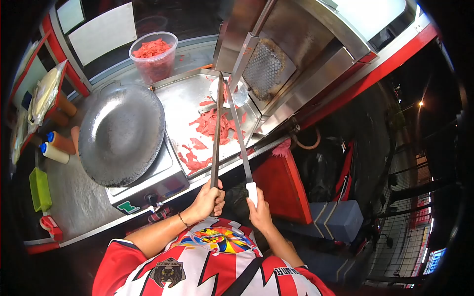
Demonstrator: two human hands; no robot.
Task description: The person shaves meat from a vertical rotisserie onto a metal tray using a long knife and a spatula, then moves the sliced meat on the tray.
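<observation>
My left hand point(206, 201) is closed around the lower end of a long, dark, tapering metal bar point(217, 128), which looks like a sharpening steel. In my right hand point(260, 215) is a long knife point(240, 134), gripped by its white handle. Both point away from me over the metal tray point(185, 101), and their far ends come close together; whether they touch I cannot tell. Below them, thin red meat slices point(212, 124) are scattered on the tray. A steel spit point(243, 58) rises behind the tips, with a little red meat near its base.
A round dark griddle pan point(121, 133) sits on a burner at left. Behind the tray stands a clear tub point(154, 56) of red meat. A grill heater point(269, 69) is at right. Sauce bottles point(55, 152) and a green container point(40, 189) are far left.
</observation>
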